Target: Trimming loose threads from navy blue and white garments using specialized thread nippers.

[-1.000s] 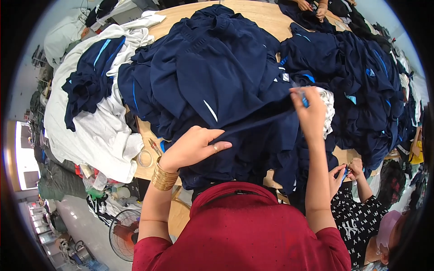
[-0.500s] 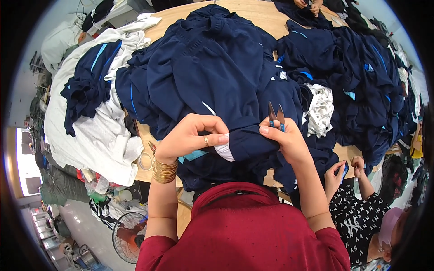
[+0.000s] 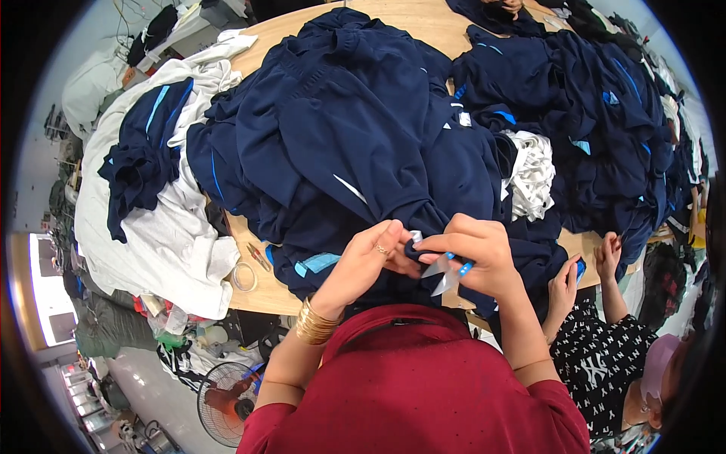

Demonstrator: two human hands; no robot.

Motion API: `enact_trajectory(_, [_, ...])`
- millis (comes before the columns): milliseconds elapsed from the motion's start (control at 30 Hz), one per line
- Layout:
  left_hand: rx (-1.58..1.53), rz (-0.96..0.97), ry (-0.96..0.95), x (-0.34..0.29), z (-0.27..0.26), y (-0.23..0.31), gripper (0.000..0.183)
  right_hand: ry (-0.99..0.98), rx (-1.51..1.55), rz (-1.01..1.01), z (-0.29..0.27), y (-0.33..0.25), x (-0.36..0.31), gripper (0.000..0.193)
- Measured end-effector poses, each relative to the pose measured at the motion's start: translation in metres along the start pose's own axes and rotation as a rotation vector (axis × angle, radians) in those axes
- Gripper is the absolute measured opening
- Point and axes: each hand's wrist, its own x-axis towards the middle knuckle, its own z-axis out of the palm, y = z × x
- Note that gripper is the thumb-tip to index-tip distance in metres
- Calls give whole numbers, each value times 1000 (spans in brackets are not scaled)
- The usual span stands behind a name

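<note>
A navy garment point(image 3: 363, 144) is spread over the heap in front of me, its lower end gathered up between my hands. My left hand point(image 3: 370, 253), with gold bangles at the wrist, is closed at the garment's edge, its fingertips partly hidden. My right hand point(image 3: 484, 253) pinches the same edge beside a small white patch point(image 3: 416, 237). Also tucked in the right hand are small thread snips point(image 3: 442, 277) with blue handles; their blades point down and left, smeared by motion.
White cloth point(image 3: 174, 242) with a navy piece point(image 3: 144, 163) covers the left. A white bundle point(image 3: 532, 178) and more navy garments point(image 3: 582, 121) lie right. Another pair of snips point(image 3: 259, 256) rests by a clear ring point(image 3: 243, 277). A co-worker's hands point(image 3: 563, 291) are at right.
Both hands have moved closer together, the left going right. The garment's end is bunched tighter between them. The snips, formerly pointing up, now point down and left.
</note>
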Motion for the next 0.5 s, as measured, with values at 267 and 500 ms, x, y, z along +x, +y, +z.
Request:
enact_trajectory(267, [-100, -238, -60, -8, 3, -12, 50, -142, -58, -96, -5, -7, -15, 26])
enact_trajectory(500, [-468, 190, 218, -7, 10, 0, 25, -52, -61, -86, 7, -8, -31, 27])
